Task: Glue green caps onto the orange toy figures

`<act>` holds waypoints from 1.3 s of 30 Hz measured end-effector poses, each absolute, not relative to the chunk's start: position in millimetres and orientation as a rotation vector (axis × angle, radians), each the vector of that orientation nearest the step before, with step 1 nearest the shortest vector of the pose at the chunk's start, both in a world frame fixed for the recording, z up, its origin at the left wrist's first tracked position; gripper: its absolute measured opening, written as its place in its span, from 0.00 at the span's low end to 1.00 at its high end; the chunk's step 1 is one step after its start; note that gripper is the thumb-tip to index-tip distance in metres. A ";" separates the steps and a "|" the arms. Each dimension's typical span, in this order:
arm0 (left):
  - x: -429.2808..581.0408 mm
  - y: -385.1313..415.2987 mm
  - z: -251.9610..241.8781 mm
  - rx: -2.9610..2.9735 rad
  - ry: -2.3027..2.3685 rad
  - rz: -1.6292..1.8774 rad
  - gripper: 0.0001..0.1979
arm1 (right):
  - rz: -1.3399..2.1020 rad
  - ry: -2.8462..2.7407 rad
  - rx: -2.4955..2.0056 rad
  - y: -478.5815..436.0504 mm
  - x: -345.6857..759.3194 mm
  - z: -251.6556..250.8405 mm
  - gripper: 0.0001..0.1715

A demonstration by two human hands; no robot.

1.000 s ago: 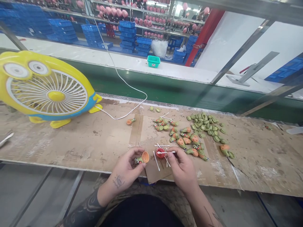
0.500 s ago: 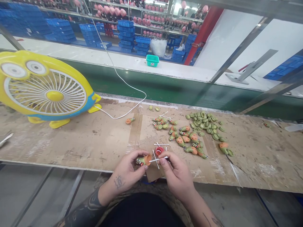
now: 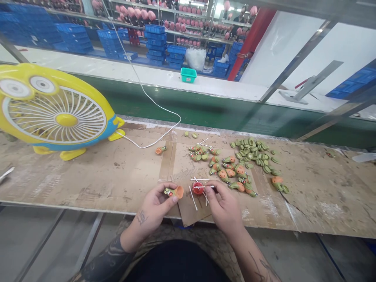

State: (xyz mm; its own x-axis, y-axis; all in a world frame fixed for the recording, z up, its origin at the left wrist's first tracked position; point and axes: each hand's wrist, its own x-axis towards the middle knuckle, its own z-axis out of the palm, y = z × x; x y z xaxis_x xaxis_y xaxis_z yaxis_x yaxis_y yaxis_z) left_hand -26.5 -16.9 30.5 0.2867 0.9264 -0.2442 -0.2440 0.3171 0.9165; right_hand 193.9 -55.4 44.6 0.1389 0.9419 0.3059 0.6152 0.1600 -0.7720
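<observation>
My left hand (image 3: 157,205) is closed around a small green and orange figurine (image 3: 174,192), its hollow orange end facing right. Between the thumb and fingers of my right hand (image 3: 221,201) is a cotton swab (image 3: 205,187), whose left tip is over or in a small red cup (image 3: 197,192). More swabs (image 3: 193,198) lie around the cup on the cardboard. Similar figurines (image 3: 230,172) are grouped to the right of the cup, and behind them is a pile of green round caps (image 3: 254,150).
A yellow fan (image 3: 58,113) stands at the left, its white cable (image 3: 155,102) running across the cardboard-covered table (image 3: 129,168). A lone figurine (image 3: 160,150) lies near the cable. A green basket (image 3: 188,75) sits on the ledge behind.
My right hand has moved the swab from the figurine's opening to the red cup. My left hand has shifted slightly left and up with the figurine.
</observation>
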 end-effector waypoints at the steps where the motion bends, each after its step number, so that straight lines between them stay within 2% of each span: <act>1: -27.2 -16.3 30.4 0.882 0.951 0.958 0.18 | 0.477 -1.578 -1.562 -52.3 196.9 40.2 0.11; 7: -27.2 -16.0 33.2 0.655 0.861 1.031 0.19 | 0.542 -1.634 -1.584 -42.9 201.8 24.7 0.10; 12: -25.1 -17.9 32.2 0.638 0.840 1.005 0.21 | 0.566 -1.500 -1.559 -52.6 195.1 38.9 0.12; 20: -22.0 -21.8 30.7 0.795 0.816 0.938 0.21 | 0.834 -1.353 -1.335 -71.0 171.9 59.0 0.10; 39: -19.5 -26.4 37.5 0.658 0.781 0.825 0.24 | 0.728 -1.481 -1.331 -67.2 169.3 61.0 0.12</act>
